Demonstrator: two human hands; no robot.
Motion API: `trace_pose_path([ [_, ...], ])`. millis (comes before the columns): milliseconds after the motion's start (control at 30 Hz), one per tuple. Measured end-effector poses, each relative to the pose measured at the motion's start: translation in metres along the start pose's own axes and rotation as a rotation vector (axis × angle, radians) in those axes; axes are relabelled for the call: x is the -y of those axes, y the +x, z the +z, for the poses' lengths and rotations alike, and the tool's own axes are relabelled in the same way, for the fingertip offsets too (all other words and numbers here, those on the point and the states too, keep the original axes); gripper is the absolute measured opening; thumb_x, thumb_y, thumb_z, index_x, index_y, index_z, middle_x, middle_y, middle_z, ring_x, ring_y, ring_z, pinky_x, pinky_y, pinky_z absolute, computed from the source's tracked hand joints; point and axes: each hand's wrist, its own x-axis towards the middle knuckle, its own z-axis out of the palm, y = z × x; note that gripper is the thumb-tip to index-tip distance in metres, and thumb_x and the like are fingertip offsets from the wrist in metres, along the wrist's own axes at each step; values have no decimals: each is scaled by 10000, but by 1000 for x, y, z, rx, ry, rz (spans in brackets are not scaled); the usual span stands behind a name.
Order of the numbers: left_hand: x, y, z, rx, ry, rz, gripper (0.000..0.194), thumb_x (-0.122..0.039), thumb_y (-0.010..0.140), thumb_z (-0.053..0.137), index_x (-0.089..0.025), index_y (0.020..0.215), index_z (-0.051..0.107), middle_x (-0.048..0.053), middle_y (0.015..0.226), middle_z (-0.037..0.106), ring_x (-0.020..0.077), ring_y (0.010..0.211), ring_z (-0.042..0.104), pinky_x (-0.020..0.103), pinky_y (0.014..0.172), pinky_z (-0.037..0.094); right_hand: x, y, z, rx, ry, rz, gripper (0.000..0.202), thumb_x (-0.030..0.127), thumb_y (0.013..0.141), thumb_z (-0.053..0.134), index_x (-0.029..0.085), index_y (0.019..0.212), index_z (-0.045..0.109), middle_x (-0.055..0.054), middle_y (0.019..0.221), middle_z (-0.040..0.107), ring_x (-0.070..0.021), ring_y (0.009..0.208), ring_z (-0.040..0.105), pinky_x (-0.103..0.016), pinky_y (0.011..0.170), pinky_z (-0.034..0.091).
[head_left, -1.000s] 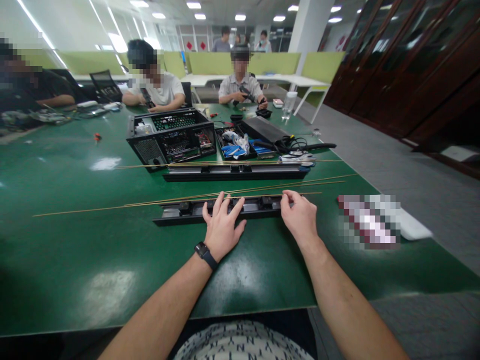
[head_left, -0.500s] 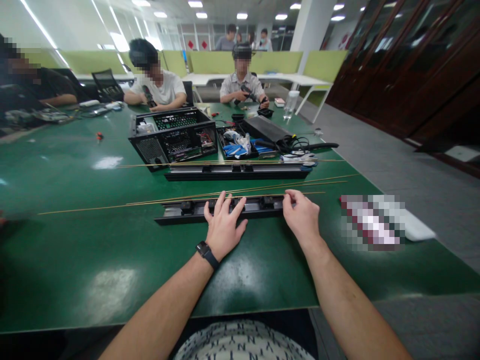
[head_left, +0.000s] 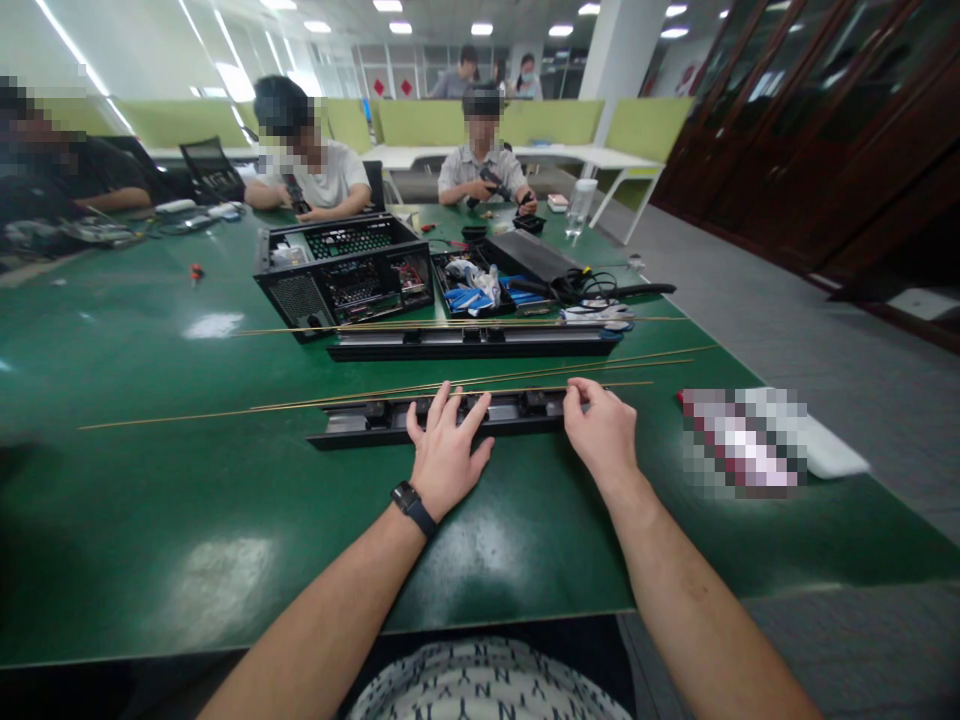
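Note:
My left hand (head_left: 451, 445), with a dark watch (head_left: 409, 499) on its wrist, lies with spread fingers over the middle of a long black rail (head_left: 352, 439). Black blocks (head_left: 533, 402) sit in the rail's channel. At the rail's right end, my right hand (head_left: 606, 425) has thumb and forefinger pinched together on a thin gold-coloured rod (head_left: 634, 384), whose tip sticks out to the right. Other thin rods (head_left: 165, 419) lie just behind the rail, reaching far to the left. My fingers partly hide the channel and the held rod.
A second black rail (head_left: 465, 351) lies farther back with rods along it. Behind are an open computer case (head_left: 345, 275), a tray with gloves (head_left: 471, 288) and a cable (head_left: 600, 290). A white object (head_left: 836, 450) lies right. Two co-workers (head_left: 484, 170) (head_left: 322, 170) sit opposite.
The right hand and the rod in its pinch have barely shifted. The left hand stays spread on the rail. The view has moved very slightly.

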Motion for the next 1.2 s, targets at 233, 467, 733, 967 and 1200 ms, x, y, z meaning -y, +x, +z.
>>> trace_pose_path([
  [233,0,0,0,-3,-7,3,619,-382,949,650,-369,1550,502,147,1599,522,346,1590,308,733,1240,165,0,1,-1,-3,-12,24,357,334,972,504,192,1118,797,-105,964,800,-261,912,719,-406,944,479],
  [467,1,0,-1,-6,-22,2,595,-381,963,634,-371,1545,511,138,1581,545,339,1590,312,723,1241,171,-1,1,0,-11,0,14,358,353,972,499,194,1109,789,-106,973,804,-266,919,724,-413,947,485],
  [733,4,0,-1,-49,-83,-5,477,-376,998,587,-354,1474,584,108,1460,655,320,1559,376,689,1237,214,-1,0,0,-14,28,9,344,362,964,509,199,1106,777,-99,961,801,-265,916,723,-418,950,486],
  [967,6,1,0,-167,-196,-78,355,-321,994,595,-290,1344,653,78,1345,727,274,1477,500,590,1249,267,-1,0,0,-11,36,17,335,359,965,517,202,1112,773,-98,988,804,-266,938,731,-422,961,486],
  [1200,9,4,1,-262,-221,-133,297,-290,967,610,-251,1248,698,106,1301,710,270,1350,598,525,1199,386,0,0,2,-21,39,18,323,358,952,524,205,1102,766,-96,973,805,-267,934,731,-428,961,489],
])
